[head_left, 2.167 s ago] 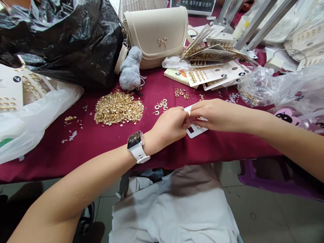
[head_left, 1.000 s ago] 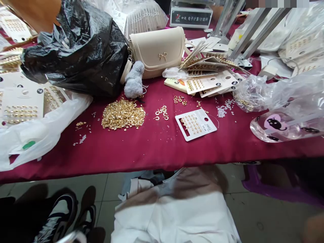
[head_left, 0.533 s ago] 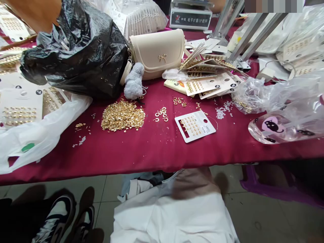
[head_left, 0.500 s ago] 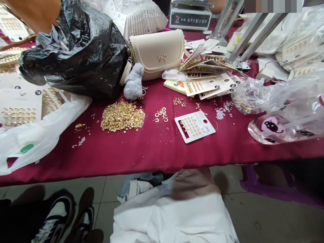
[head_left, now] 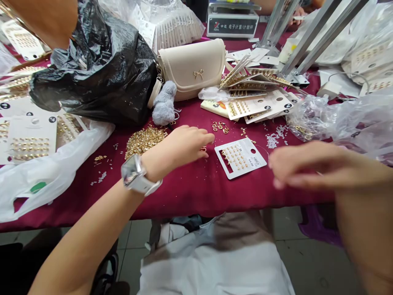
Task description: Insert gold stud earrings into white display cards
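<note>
My left hand (head_left: 181, 147), with a white-strapped smartwatch (head_left: 138, 176) at the wrist, hovers palm down over the cloth. Its fingers reach toward the right, the thumb apart from them, and nothing shows in its grasp. Behind it lies a heap of small gold pieces (head_left: 138, 141), partly covered by the hand. To the hand's right a white earring card (head_left: 241, 157) with rows of gold studs rests flat. My right hand (head_left: 307, 164) is blurred just right of that card, its fingers smeared. Small gold hooks (head_left: 221, 127) lie beyond the card.
A cream handbag (head_left: 193, 65) with a grey plush charm (head_left: 165, 104) stands behind, beside a black plastic bag (head_left: 101, 69). Stacked earring cards (head_left: 254, 106), clear plastic bags (head_left: 322, 116), tiny white pieces (head_left: 274, 137) and a scale (head_left: 232, 24) occupy the table's back and right.
Both my hands have come into view over the table, the left from the lower left, the right from the right side. The view has shifted slightly; the card lies as before.
</note>
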The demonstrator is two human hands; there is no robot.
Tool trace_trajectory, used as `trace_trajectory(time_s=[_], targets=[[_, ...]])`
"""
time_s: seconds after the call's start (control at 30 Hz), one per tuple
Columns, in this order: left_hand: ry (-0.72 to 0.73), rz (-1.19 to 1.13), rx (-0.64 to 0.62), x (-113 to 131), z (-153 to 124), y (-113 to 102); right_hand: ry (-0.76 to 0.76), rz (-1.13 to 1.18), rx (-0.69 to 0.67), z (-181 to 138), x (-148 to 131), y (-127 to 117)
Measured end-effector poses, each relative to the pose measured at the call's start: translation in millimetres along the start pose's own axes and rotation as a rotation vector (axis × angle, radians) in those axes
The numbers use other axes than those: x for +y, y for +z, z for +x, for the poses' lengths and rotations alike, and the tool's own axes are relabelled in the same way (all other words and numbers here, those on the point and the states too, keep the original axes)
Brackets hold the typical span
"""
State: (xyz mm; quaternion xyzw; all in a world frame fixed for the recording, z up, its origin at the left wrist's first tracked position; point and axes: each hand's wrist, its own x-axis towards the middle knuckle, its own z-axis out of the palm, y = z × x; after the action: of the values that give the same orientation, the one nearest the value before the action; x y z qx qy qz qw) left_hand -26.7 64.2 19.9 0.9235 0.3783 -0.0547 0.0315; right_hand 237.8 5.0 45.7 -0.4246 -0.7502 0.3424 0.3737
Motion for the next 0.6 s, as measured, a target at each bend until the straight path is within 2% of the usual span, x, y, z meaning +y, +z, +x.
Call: trace_trajectory(time_s=[0.07, 0.2, 0.33, 0.47, 0.53, 0.6], targets=[[-0.008, 0.009, -0.045, -11, 16, 4, 0.018, 0.022, 0.015, 25, 12, 12], [0.075, -0.243, -0.046, -26, 19, 21, 0.043, 0.08, 0.026, 63, 40, 33], [0.066, -0.199, 0.027, -27, 10, 32, 0.084, 0.121, -0.007, 65, 58, 40], [0.047, -0.186, 0.08, -18, 7, 30, 0.084, 0.017, -0.087, 51, 56, 47], [0.021, -0.387, 0.195, -12, 6, 27, 0.03, -0.054, -0.098, 47, 51, 53], [-0.016, -0.722, 0.342, -5, 6, 25, -0.041, -0.105, -0.079, 43, 46, 59]])
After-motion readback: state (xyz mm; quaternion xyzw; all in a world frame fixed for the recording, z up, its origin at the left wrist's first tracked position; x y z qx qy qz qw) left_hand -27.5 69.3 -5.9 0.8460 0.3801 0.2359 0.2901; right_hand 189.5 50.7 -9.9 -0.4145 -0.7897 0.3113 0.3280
